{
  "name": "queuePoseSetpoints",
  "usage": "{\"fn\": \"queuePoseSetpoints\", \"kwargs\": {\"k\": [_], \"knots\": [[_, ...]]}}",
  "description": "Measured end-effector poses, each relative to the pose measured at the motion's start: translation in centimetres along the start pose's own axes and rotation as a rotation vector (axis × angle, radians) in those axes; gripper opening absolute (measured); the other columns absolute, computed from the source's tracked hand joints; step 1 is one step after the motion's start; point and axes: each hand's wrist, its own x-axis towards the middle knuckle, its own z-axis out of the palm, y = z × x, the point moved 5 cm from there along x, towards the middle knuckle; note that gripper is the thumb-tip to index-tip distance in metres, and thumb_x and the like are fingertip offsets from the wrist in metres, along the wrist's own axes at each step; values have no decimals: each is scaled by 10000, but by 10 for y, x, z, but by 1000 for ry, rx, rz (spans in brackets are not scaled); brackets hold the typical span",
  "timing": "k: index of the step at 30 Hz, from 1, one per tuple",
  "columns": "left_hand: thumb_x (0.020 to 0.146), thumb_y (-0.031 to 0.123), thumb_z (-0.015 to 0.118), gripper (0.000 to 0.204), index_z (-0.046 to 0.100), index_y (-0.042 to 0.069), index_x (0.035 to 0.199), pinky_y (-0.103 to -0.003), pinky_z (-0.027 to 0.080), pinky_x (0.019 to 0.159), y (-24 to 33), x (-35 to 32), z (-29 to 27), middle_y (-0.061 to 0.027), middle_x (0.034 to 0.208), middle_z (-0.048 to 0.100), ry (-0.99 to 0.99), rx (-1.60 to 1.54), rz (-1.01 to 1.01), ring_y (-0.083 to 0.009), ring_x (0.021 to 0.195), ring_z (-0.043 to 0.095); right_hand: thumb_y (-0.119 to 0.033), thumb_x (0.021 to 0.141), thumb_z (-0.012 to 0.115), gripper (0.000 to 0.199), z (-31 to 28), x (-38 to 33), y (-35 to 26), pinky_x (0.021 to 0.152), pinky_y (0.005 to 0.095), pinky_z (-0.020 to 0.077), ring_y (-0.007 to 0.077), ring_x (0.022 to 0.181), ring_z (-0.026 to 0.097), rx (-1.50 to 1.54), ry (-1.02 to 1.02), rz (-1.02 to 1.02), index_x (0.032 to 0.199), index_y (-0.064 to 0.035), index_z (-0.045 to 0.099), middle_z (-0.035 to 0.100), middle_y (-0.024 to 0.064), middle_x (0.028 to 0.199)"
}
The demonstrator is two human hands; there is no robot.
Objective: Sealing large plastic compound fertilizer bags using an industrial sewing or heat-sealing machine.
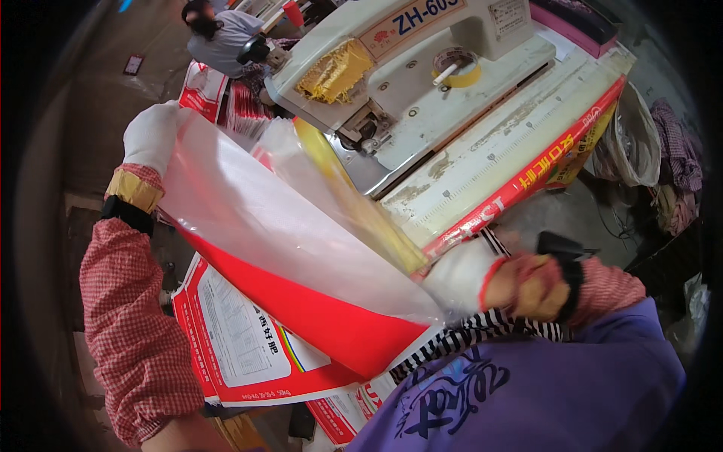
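Observation:
My left hand, in a white glove, is raised at the left and closed on one end of a red and white woven sack. The sack is stretched slantwise before me, its pale inner side curling upward. At its lower right end is my right hand, also white-gloved and blurred by motion; its fingers seem closed on the sack's edge, though they hardly show. A clear plastic liner with a yellowish fold lies behind the sack, running toward my right hand. Just beyond stands an industrial sewing machine.
A roll of yellow tape sits on the machine's bed. Printed sacks lie below the held one. A long worktable edge runs to the right. Another person is at the far left, near stacked red sacks.

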Motion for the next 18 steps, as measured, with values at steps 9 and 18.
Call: {"fn": "queuePoseSetpoints", "kwargs": {"k": [9,18], "knots": [[847,274,424,269,606,89,919,-409,466,757,44,10,16,-147,940,624,-28,58,113,-321,893,594,-286,734,668,622,-70,21,24,690,363,482,297,800,610,679,283,264,1250,-55,407,627,133,845],[839,230,432,235,582,64,913,-412,465,750,41,2,20,-149,924,623,53,28,183,-332,862,595,-187,766,615,404,-32,56,-28,488,300,491,191,511,590,1398,51,135,1095,23,510,623,120,747]]}}
